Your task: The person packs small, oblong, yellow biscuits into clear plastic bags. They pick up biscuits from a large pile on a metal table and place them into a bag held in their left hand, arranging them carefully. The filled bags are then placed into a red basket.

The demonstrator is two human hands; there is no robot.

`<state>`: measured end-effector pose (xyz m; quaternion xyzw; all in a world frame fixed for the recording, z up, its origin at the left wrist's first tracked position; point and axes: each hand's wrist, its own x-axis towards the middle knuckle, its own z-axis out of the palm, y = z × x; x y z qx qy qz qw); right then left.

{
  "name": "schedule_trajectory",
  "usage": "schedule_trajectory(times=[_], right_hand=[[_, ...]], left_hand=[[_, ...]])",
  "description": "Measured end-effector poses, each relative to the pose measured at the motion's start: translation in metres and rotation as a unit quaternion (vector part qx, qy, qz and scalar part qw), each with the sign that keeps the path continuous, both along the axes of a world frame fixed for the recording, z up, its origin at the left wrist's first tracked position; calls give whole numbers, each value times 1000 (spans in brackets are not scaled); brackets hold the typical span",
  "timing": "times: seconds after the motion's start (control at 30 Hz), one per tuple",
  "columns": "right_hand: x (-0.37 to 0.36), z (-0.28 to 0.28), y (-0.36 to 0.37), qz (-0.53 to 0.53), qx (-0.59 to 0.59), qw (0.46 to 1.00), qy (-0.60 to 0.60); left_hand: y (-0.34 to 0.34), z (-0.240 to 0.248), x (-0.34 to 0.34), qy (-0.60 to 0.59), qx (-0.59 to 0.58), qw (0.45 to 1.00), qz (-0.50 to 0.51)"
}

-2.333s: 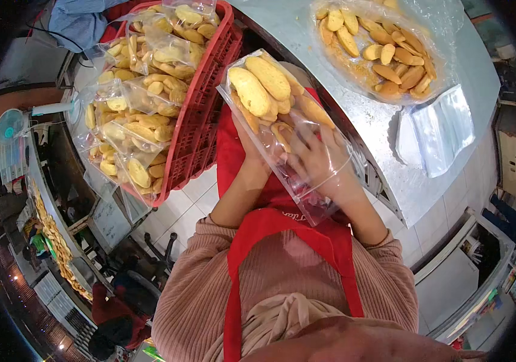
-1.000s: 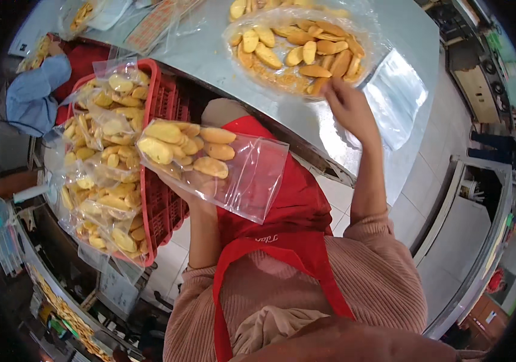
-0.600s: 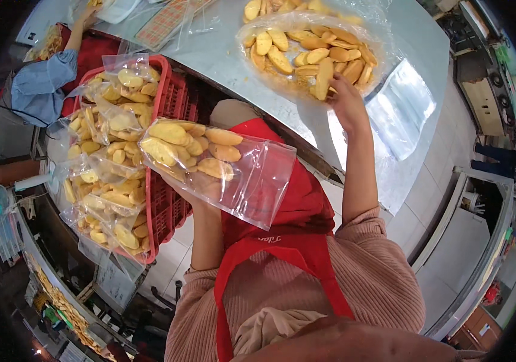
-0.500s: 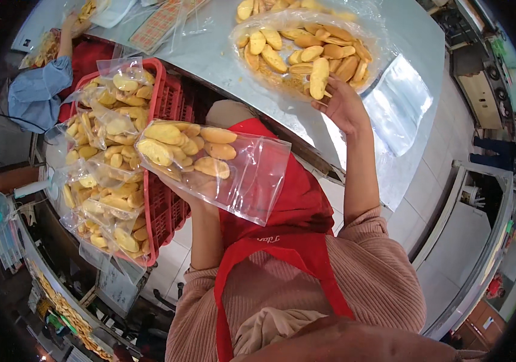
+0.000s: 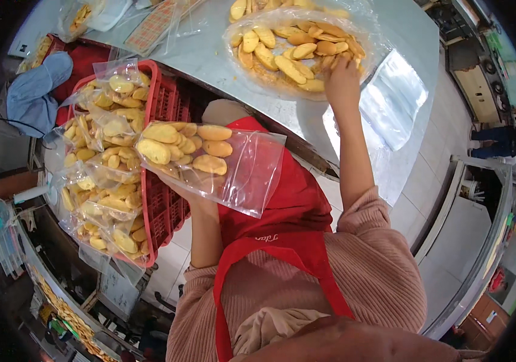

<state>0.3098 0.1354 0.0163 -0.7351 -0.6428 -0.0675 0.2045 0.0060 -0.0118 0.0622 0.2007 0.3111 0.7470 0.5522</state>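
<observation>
A clear plastic bag point(image 5: 249, 169) lies tilted across my left hand point(image 5: 193, 192), which supports it from below. Oval yellow biscuits point(image 5: 209, 164) fill the end of the bag toward the crate, and its other end is bare film. Most of my left fingers are hidden behind the bag. My right hand point(image 5: 341, 75) reaches down into a pile of the same oval biscuits point(image 5: 294, 69) on the table. Its fingers are bent together among them, and the fingertips are hidden. Thin clear plastic point(image 5: 234, 57) surrounds this pile.
A red crate point(image 5: 164, 151) full of packed bags point(image 5: 113, 163) stands at my left. The metal table point(image 5: 209, 69) holds flat clear bags point(image 5: 396, 102) at right and a patterned sheet point(image 5: 155, 27) at far left. A person's blue sleeve point(image 5: 37, 99) is beyond the crate.
My right hand has moved up and right into the pile, and the biscuit it held is no longer in it. The left hand's bag has shifted slightly. The other person's hand has left view.
</observation>
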Motion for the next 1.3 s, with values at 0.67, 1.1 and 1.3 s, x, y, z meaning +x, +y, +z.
schedule_trajectory(times=[0.67, 1.1, 1.3], right_hand=[[-45, 52, -128, 325, -334, 703, 537], [-131, 42, -165, 573, -149, 803, 74], [-51, 83, -125, 712, -294, 607, 195]], left_hand=[[16, -55, -14, 156, -44, 965, 208], [-18, -63, 3, -214, -55, 975, -19], [-26, -70, -9, -193, -84, 978, -15]])
